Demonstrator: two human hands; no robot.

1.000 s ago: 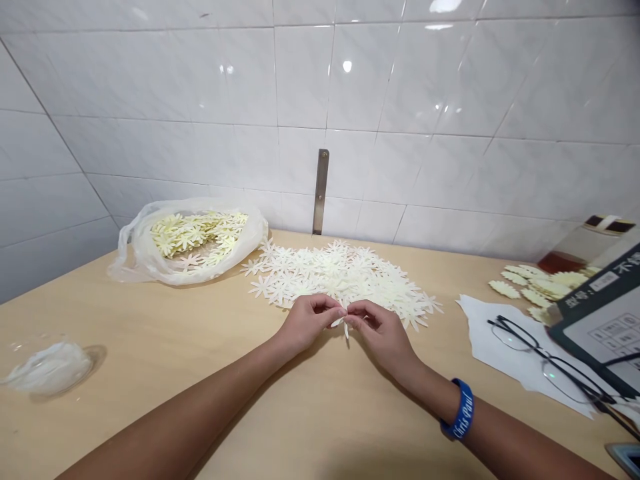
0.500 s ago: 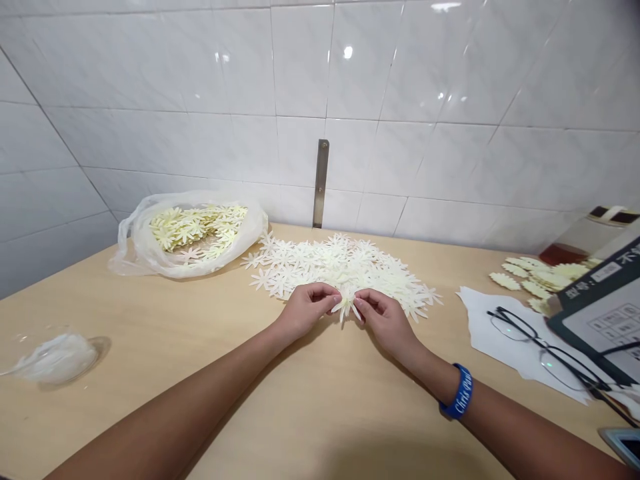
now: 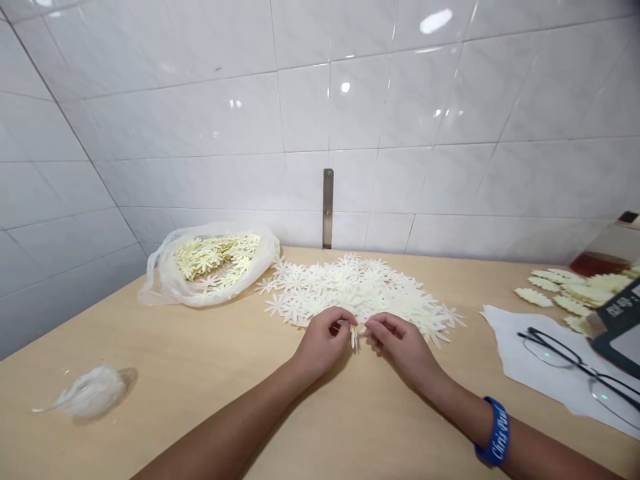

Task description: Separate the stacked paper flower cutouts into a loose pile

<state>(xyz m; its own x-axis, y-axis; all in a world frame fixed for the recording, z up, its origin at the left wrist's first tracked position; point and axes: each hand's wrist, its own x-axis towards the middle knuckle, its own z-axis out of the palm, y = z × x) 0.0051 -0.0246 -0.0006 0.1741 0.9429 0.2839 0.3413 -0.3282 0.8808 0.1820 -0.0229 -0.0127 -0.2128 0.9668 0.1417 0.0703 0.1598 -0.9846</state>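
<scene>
**Item 1.** Small cream-white paper flower cut-out (image 3: 354,335), one. It is held just above the light wooden counter (image 3: 200,380), at the near edge of the heap listed below. Fingertips hide most of it. Only a few petals hang into view, and their number cannot be made out.

**Left hand** (image 3: 323,343), one. Thumb and fingertips are closed in a pinch on the cut-out's left side, and the other fingers are curled in.

**Right hand** (image 3: 403,343), one. It is pinched onto the same cut-out from the right. The wrist carries one blue silicone wristband with white lettering (image 3: 495,440), only partly legible.

**Loose heap of cream-white flower cut-outs** (image 3: 360,293), one, just behind the hands. The pieces overlap too much to count.

**Translucent white plastic bag** (image 3: 165,283), one, mouth open, just beside the heap on its left. It holds pale yellow flower cut-outs (image 3: 215,253), uncountable.

**Crumpled clear plastic** (image 3: 93,393), one, possibly a small bag. It lies far left, well apart from the rest.

**White sheet of paper** (image 3: 520,347), one, to the right, with its far corner cut off by the frame.

**Black-framed glasses** (image 3: 575,363), one pair, lying on the sheet, with one lens cropped.

**Pale yellow leaf-shaped cut-outs** (image 3: 565,290), a small overlapping group beyond the sheet. No exact count is possible.

**Dark box** (image 3: 620,327), one, mostly out of frame.
</scene>
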